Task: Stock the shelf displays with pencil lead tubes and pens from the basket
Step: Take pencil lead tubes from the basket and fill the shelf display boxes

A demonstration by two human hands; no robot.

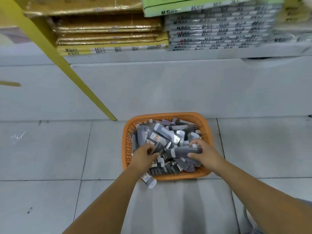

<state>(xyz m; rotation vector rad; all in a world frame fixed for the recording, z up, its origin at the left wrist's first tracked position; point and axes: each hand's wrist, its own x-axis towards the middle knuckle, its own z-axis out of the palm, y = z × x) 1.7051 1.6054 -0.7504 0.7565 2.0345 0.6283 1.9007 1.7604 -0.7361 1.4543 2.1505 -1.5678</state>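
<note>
Head view, orange basket point(168, 114), dark white-capped tubes point(167, 132), left hand point(143, 155) gripping one; right hand point(204, 152) another

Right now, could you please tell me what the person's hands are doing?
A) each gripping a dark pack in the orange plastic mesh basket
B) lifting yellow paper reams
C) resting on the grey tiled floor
A: the left hand grips a dark flat pack, the right hand a dark white-capped tube, inside the orange plastic mesh basket.

You get bright, even light; far above the basket point(165, 114) the stacked paper packs point(219, 31) smear with blur; straight edges bow.
</note>
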